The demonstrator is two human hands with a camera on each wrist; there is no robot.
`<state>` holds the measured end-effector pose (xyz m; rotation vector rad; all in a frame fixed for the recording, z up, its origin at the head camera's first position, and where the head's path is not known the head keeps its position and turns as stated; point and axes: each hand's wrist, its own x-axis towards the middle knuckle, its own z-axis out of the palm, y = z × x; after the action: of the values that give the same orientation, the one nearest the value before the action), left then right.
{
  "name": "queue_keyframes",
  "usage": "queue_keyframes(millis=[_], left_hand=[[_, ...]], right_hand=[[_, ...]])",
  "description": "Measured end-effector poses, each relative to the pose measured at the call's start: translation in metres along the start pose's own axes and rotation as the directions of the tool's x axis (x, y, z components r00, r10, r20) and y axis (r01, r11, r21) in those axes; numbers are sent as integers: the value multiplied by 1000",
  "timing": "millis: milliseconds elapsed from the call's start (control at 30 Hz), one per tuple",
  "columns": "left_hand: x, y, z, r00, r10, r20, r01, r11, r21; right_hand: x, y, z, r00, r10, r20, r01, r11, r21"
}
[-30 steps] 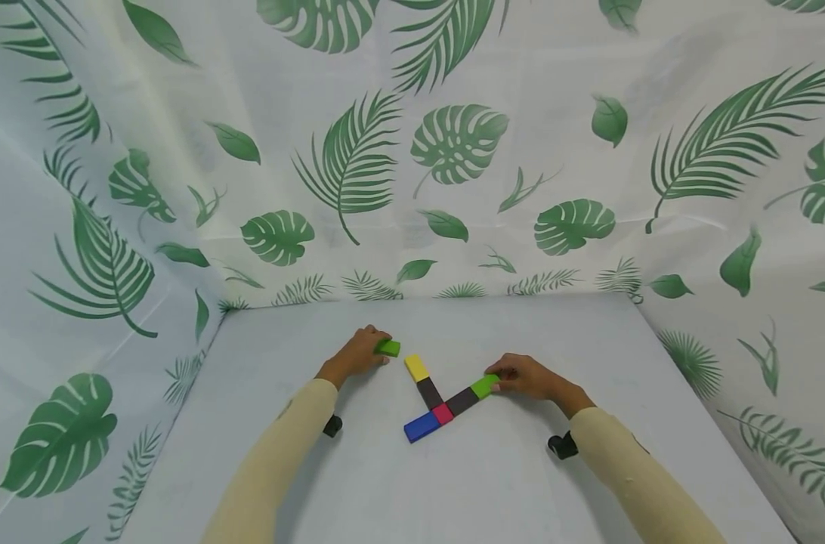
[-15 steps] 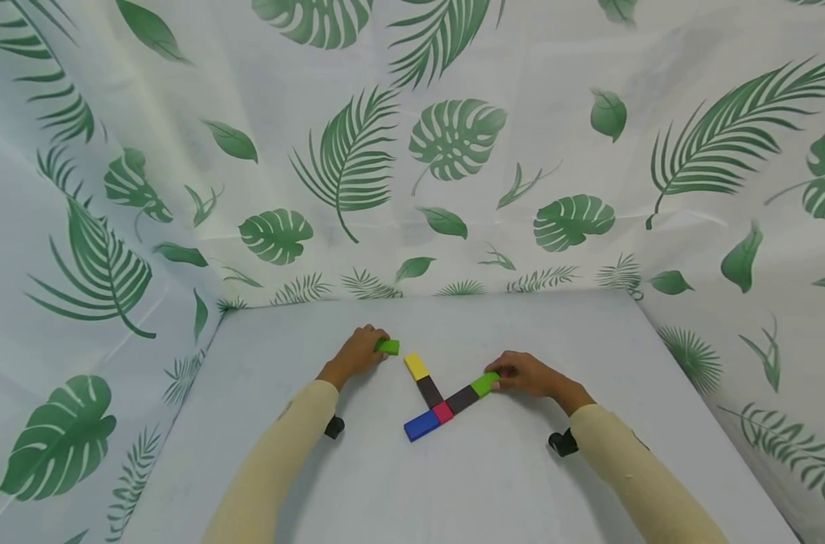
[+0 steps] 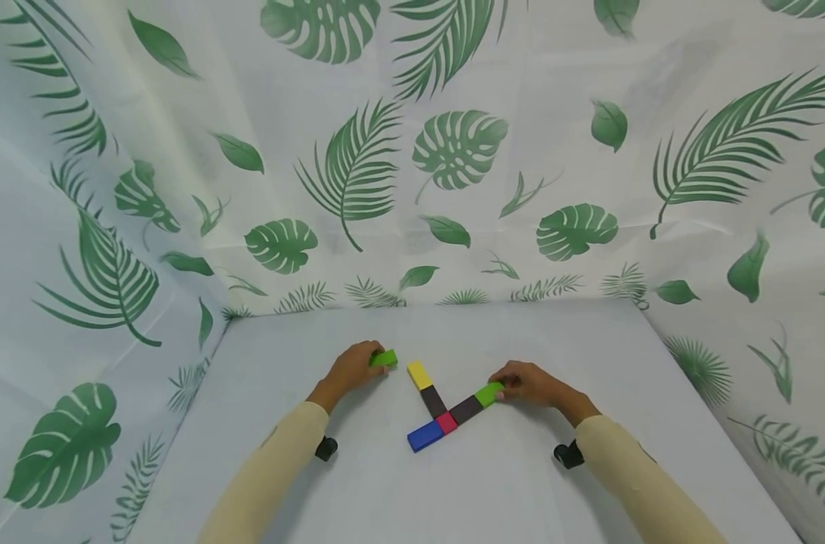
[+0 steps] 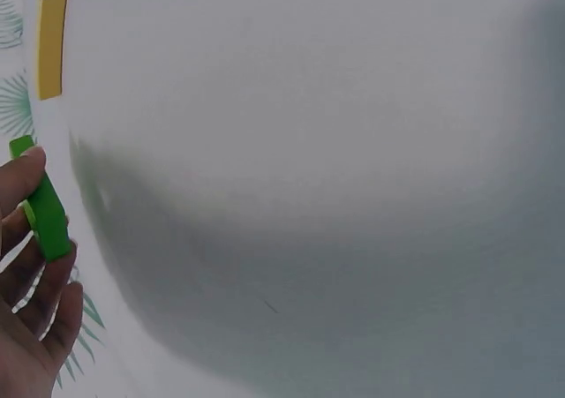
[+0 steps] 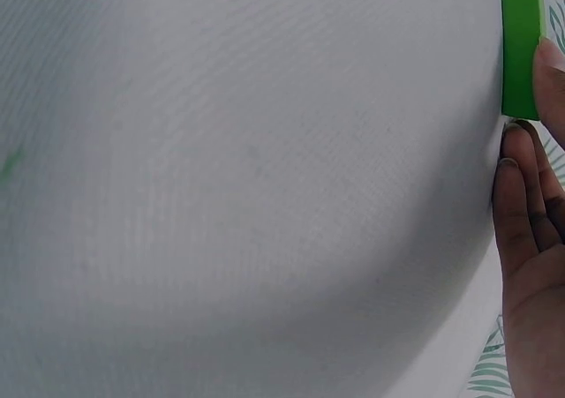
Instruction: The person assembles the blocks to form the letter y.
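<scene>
My left hand (image 3: 350, 369) pinches a green block (image 3: 383, 359) between thumb and fingers, just left of a yellow block (image 3: 418, 375). In the left wrist view that green block (image 4: 48, 221) tilts in the fingers (image 4: 57, 283). My right hand (image 3: 533, 384) pinches another green block (image 3: 489, 394) at the right end of a row on the table. Along this row lie a dark block (image 3: 466, 410), a small red block (image 3: 446, 423) and a blue block (image 3: 424, 437). A second dark block (image 3: 434, 402) and the yellow one branch off from the red block.
The white table (image 3: 412, 499) meets a white leaf-printed cloth (image 3: 378, 249) at the back and sides. A black wrist camera (image 3: 326, 448) hangs under the left sleeve, and another camera (image 3: 569, 455) under the right sleeve.
My left hand has shifted slightly left and nearer, and the green block in it has turned a little. The right hand stays at its green block. The head view has tipped slightly.
</scene>
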<state>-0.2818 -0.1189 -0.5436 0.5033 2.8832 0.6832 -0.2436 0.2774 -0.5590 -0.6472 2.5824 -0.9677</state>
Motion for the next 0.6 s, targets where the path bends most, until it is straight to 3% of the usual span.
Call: queue_keyframes(millis=[267,400,600], left_hand=[[-16,-1,2,999,16,-36,-17,1000,-5],[-23,0,2,998,11,-54,-13,999,-36],[-33,1,2,995,50,-83,-58,993,-100]], right_hand=[[-2,1,1,1000,-25,-12,25,1000,-4],[-1,3,1,1000,-25,-12,25,1000,-9],[-2,-2,1,999,-44,-7,44,999,13]])
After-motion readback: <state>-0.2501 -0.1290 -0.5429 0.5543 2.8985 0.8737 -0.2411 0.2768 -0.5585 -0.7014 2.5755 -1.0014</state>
